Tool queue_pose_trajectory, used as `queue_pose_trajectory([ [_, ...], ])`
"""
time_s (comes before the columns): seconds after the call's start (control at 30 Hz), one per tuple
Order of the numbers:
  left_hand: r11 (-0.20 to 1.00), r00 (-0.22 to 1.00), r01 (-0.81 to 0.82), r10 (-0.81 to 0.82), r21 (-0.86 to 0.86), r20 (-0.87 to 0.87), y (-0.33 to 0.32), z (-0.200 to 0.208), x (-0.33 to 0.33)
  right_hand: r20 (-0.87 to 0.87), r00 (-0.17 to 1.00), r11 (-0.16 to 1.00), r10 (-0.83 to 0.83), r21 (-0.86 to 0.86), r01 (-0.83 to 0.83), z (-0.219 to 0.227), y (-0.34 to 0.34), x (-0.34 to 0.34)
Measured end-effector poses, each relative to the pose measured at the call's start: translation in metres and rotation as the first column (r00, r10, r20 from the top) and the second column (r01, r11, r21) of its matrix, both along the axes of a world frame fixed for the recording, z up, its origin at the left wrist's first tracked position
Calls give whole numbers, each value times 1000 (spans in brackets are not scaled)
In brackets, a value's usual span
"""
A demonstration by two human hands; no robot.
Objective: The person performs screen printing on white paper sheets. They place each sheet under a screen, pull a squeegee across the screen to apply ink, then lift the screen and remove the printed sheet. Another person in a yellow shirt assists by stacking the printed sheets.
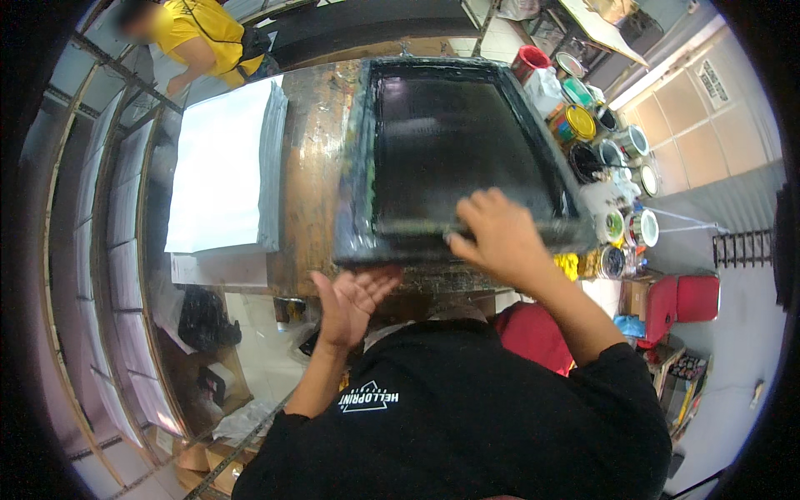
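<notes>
A black screen printing frame (354, 200) with a dark, glossy mesh lies on the worn wooden table (312, 150) in front of me. My right hand (500, 237) is closed over the frame's near side, its fingers curled toward the mesh. Just below the frame's near left corner is my left hand (354, 304), palm turned up, fingers spread and holding nothing. Its fingertips come close to the frame's near edge; I cannot tell whether they touch it. A tall stack of white paper sheets (221, 167) stands on the table left of the frame.
Paint cans and tubs, among them a yellow can (575, 123) and a red tub (531, 60), crowd the table's right side. Metal racks (125, 225) line the left. A person in a yellow shirt (204, 37) stands beyond the paper. A red chair (696, 297) is at right.
</notes>
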State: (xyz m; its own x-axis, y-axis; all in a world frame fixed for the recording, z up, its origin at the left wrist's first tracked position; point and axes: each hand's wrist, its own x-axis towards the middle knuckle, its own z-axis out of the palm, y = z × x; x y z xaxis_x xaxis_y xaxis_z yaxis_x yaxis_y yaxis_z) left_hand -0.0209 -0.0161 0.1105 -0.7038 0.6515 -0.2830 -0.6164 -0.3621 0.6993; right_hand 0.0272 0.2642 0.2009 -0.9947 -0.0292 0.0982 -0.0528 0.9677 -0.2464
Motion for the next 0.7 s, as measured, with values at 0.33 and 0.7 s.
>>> queue_pose_trajectory([
  [0.33, 421, 265, -525, -745, -740, -612, 82, -96, -23, -564, 824, 969, -46, 176, 174, 107, 35, -87],
  [0.7, 199, 257, -467, -902, -861, -348, 94, -123, 9, -486, 862, 982, -147, 29, 184, 175, 47, -131],
])
